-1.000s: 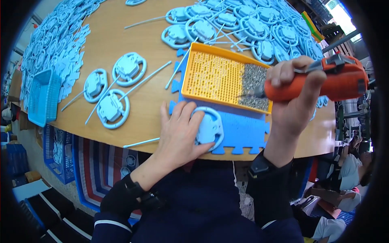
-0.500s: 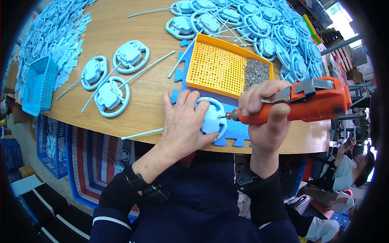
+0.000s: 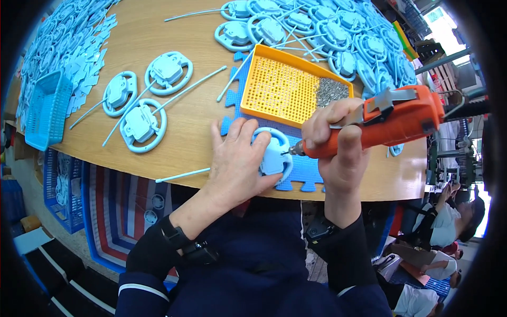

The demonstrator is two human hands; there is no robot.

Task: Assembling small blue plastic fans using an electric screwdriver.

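Observation:
My left hand [image 3: 237,158] grips a light blue plastic steering wheel [image 3: 273,158] and presses it on a blue foam mat [image 3: 305,171]; a thin rod sticks out to its left. Closed around an orange electric screwdriver [image 3: 391,119], my right hand [image 3: 343,148] holds the tool nearly level. The bit's tip meets the wheel's hub at its right side; whether a screw is under it I cannot make out. Beyond the wheel, an orange perforated tray [image 3: 280,90] holds a heap of small metal screws [image 3: 331,92] at its right end.
Three light blue wheels with rods [image 3: 141,126] lie to the left. Many more are piled at the back right [image 3: 338,34]. A light blue basket [image 3: 47,111] sits at the table's left edge beside heaped blue parts [image 3: 68,58]. Other people [image 3: 443,222] sit at the right.
My right hand and the screwdriver have shifted slightly left, and the tool's rear end has tipped away from me. My left hand keeps its hold on the wheel.

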